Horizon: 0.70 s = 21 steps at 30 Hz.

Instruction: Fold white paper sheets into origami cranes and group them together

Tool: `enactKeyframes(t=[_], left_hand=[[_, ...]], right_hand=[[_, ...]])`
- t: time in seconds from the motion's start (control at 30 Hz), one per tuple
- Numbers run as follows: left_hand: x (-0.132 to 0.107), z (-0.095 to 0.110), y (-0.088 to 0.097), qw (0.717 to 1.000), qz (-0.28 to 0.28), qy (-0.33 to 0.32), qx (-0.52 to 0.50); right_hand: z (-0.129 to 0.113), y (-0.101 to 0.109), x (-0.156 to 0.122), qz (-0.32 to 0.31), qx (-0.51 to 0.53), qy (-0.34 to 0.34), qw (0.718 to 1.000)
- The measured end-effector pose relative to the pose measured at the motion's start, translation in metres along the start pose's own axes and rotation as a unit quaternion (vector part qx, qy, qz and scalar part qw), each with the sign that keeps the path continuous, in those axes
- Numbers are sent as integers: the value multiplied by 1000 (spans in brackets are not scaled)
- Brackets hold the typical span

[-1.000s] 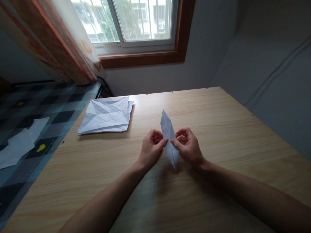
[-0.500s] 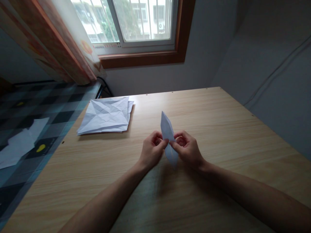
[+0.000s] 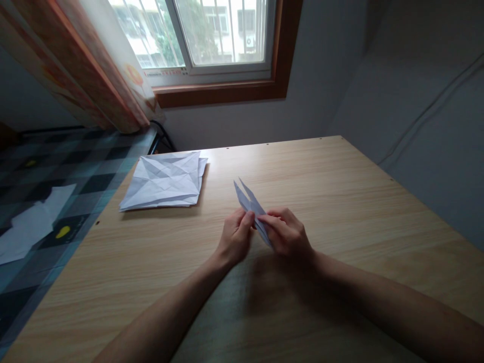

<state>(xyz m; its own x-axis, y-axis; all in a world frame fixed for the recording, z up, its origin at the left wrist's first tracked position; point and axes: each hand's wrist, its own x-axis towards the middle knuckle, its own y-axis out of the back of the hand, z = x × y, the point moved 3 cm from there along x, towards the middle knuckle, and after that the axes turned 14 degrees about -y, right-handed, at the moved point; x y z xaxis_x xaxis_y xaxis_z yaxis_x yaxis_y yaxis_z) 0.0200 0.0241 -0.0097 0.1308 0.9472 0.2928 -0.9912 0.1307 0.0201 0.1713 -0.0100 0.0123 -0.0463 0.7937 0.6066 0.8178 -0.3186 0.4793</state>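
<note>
Pinched by left hand [image 3: 235, 236] and right hand [image 3: 289, 236]: folded paper [image 3: 256, 206], sharp-tipped.
Creased sheets [image 3: 164, 180] are stacked far left on wood-grained tabletop [image 3: 351, 212].

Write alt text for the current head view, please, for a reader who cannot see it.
Two bare hands hold a folded piece of white paper above a wooden table. A stack of creased white sheets lies near the table's far left corner.

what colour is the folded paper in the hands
The folded paper looks white; the head view shows it.
</note>
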Motion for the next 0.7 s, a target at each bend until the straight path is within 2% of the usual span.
enactKeyframes(t=[0.1,0.23,0.37,0.47,0.6,0.7], left_hand=[[0,2,-2,999,-27,-13,-16],[2,0,-3,998,-30,-9,-46],[2,-4,-3,996,-39,-2,-75],[2,-4,-1,997,-44,3,-66],[2,-4,1,998,-42,16,-32],[2,-4,1,998,-55,4,-31]], right_hand=[[0,-1,-1,9,-21,25,999],[2,-2,-4,12,3,35,999],[6,-1,-3,35,41,-47,997],[7,0,0,27,52,-103,993],[4,1,2,-1,55,-103,993],[5,1,2,8,53,-95,994]])
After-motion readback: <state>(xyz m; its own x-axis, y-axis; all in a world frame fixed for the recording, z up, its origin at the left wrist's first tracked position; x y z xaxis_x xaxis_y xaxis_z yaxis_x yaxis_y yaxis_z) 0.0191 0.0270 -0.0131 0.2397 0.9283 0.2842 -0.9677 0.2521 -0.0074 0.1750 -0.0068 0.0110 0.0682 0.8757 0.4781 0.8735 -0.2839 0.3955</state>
